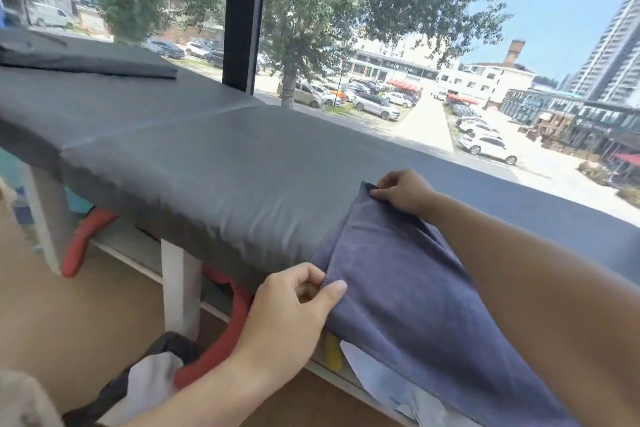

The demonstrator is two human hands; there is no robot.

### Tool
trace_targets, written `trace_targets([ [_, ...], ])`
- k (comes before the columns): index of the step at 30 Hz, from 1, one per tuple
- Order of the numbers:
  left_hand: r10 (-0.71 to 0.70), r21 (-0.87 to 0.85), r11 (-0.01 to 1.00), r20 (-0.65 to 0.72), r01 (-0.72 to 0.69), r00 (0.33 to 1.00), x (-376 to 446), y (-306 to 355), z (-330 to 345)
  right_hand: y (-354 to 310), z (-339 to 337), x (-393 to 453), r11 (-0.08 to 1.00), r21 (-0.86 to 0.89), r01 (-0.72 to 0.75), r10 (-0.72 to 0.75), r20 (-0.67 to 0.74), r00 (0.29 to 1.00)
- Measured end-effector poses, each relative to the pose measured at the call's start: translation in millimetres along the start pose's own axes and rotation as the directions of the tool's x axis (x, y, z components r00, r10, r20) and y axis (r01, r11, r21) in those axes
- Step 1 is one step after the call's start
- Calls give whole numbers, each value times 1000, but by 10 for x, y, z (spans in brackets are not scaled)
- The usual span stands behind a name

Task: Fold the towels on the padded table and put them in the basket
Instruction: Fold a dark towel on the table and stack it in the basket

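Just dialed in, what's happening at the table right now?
A person is working a blue-grey towel on the padded table. The left hand pinches the towel's near corner at the table's front edge, and the right hand pinches the far corner on the tabletop. The towel lies partly on the table with its near part hanging over the front edge. No folded towel is visible, and I cannot identify a basket for certain.

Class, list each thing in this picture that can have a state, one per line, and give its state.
Blue-grey towel: partly folded, hanging over the table's near edge.
Left hand: pinches the towel's near corner.
Right hand: pinches the towel's far corner.
Padded table: bare grey top left of the towel.
Dark pad: lying flat at the far end.
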State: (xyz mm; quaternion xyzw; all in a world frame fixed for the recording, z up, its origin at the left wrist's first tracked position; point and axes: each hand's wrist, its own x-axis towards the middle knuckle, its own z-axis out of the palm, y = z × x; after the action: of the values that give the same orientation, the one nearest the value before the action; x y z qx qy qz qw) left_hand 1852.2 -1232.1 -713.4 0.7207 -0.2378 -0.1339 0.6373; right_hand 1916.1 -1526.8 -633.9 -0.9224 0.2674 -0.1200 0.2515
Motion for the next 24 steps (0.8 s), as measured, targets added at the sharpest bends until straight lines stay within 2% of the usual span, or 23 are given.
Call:
trace_targets([
  [3, 74, -92, 993, -32, -77, 997, -33, 131, 13, 31, 15, 28, 996, 66, -65, 66, -14, 998],
  [6, 94, -166, 980, -106, -111, 990, -46, 246, 22, 12, 4, 41, 992, 61, -111, 111, 15, 994],
  [10, -82, -296, 955, -148, 35, 986, 8, 238, -39, -19, 16, 84, 995, -4, -100, 100, 23, 995],
  [16, -299, -164, 944, -57, 286, 953, -2, -2, -152, -20, 102, 132, 994, -80, -78, 80, 25, 996],
  [24, -261, -60, 965, -210, 254, 942, -74, 34, -206, -84, 42, 144, 995, -36, -92, 94, 59, 994],
])
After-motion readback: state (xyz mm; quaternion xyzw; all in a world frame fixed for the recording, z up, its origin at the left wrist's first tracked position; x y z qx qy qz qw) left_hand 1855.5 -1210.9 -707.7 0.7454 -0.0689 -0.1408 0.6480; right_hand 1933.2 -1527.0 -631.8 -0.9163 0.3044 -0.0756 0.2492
